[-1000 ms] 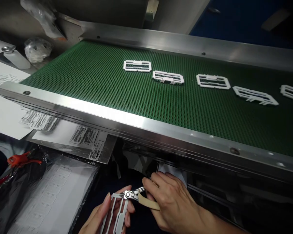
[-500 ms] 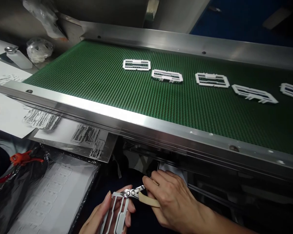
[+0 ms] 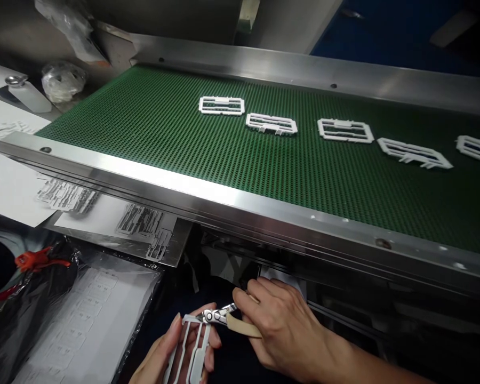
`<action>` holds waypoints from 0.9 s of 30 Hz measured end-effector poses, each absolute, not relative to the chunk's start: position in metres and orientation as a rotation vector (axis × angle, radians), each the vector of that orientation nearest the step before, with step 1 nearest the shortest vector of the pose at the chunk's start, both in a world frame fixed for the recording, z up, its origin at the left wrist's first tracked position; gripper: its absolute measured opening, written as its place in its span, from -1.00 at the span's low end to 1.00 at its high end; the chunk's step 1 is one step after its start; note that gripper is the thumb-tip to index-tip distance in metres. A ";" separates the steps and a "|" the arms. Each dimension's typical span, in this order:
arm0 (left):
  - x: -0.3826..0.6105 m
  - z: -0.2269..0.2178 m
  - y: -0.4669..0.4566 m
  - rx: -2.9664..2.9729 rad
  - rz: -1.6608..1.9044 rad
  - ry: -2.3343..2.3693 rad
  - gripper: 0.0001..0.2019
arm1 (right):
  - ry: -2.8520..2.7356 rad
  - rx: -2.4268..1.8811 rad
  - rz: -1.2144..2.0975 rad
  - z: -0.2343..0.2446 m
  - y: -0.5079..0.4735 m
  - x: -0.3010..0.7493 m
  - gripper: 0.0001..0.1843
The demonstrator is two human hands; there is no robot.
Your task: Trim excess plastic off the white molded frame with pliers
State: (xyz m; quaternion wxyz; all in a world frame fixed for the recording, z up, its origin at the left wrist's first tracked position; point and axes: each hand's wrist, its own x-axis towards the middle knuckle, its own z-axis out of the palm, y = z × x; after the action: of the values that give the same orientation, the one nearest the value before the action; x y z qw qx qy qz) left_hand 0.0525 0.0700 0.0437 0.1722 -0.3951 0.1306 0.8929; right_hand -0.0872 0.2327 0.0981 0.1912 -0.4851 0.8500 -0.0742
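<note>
Low in the head view, below the near steel rail of the conveyor, the left hand grips a white plastic frame from beneath, thumb and fingers curled round its bars; the frame stands roughly upright, its top edge toward the belt, its lower part cut off by the picture's edge. The right hand is clenched round the tan handles of a pair of small cutters; the metal nose of the cutters lies against the top right corner of the frame, touching it – whether the blades are closed on the plastic cannot be told.

On the green belt above lie 5 more white frames in a loose row, flat and apart from each other: the first frame furthest left, the last frame half out of view at the right edge.

To the left, under the rail, a steel tray holds clusters of pale plastic parts; nearer – beside the left hand – a sheet of clear film covers rows of parts; an orange clip rests on black plastic at the far left.
</note>
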 end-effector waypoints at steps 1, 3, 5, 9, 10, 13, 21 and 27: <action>0.052 0.043 0.070 -1.106 2.546 0.371 -0.55 | 2.389 -1.375 -0.205 0.098 0.232 -0.088 -0.76; 0.052 0.041 0.070 -1.082 2.572 0.379 -0.57 | 2.382 -1.382 -0.193 0.098 0.231 -0.088 -0.74; 0.051 0.041 0.070 -1.064 2.581 0.387 -0.58 | 2.365 -1.348 -0.192 0.098 0.230 -0.088 -0.75; 0.050 0.044 0.068 -1.071 2.573 0.372 -0.57 | 2.302 -1.194 -0.285 0.098 0.228 -0.087 -0.84; 0.051 0.045 0.068 -1.079 2.555 0.367 -0.57 | 2.283 -1.147 -0.315 0.098 0.228 -0.086 -0.85; 0.050 0.047 0.068 -1.075 2.544 0.341 -0.58 | 2.256 -0.964 -0.366 0.099 0.228 -0.087 -0.89; 0.044 0.040 0.072 -0.941 2.636 0.253 -0.56 | 2.071 -0.442 -0.751 0.105 0.215 -0.083 -0.82; 0.037 0.042 0.082 -0.996 2.555 0.402 -0.52 | 1.608 -0.105 -1.250 0.085 0.195 -0.067 -0.86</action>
State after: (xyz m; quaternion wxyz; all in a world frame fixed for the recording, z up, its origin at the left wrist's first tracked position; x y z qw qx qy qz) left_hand 0.0366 0.0815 0.0421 0.1839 -0.3532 0.1424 0.9062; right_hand -0.0667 0.1948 0.0846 0.5235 -0.0437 0.6718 -0.5222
